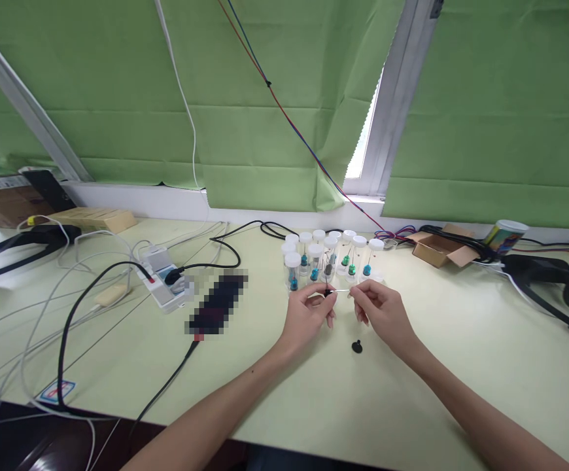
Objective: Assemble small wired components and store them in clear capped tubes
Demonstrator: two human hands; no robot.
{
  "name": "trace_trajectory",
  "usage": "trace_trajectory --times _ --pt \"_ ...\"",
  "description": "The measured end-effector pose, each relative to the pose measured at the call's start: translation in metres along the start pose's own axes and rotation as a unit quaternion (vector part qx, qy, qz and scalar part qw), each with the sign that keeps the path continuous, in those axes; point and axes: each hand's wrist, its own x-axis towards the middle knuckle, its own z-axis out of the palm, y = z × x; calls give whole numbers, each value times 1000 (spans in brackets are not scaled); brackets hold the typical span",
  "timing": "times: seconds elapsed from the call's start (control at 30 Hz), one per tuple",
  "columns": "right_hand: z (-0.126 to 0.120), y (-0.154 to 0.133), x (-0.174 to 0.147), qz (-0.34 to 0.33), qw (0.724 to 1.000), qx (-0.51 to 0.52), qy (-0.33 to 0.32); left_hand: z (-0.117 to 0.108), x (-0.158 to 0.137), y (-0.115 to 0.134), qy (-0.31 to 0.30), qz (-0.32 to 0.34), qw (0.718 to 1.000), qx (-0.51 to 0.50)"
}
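Note:
My left hand [310, 315] is closed, thumb and fingertips pinching a small black piece [328, 293]. A thin, pale, needle-like rod [341, 291] runs level from that piece to my right hand [380, 314], whose fingertips are pinched at its other end. On the table below my hands lies a small black disc with a short stem [357, 347], like a suction cup; neither hand touches it. Just beyond my fingers stand several clear vials with white caps [292, 271], with teal and green needle-like tips inside. My left fingers partly hide the black piece.
A power strip [164, 281] and a blurred-out dark device [218, 304] on a black cable lie to the left among tangled white cables. Toward the right are an open cardboard box [441, 247], a can [505, 237] and a black strapped headset-like frame [549, 281]. Green blinds [284, 150] hang behind.

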Motion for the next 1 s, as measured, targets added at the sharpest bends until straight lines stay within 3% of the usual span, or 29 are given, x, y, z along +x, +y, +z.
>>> trace_trajectory --times 0.27,0.4,0.67,1.0 --pt "-2 5 6 136 980 140 -38 3 -1 -6 9 58 997 49" --pt "-4 7 8 156 972 169 -43 3 -2 -9 5 61 996 61" --pt "-2 3 7 129 981 143 -34 2 -1 -2 12 25 999 23" --pt "0 -5 0 -24 999 21 -1 -2 1 5 13 -50 996 -70"
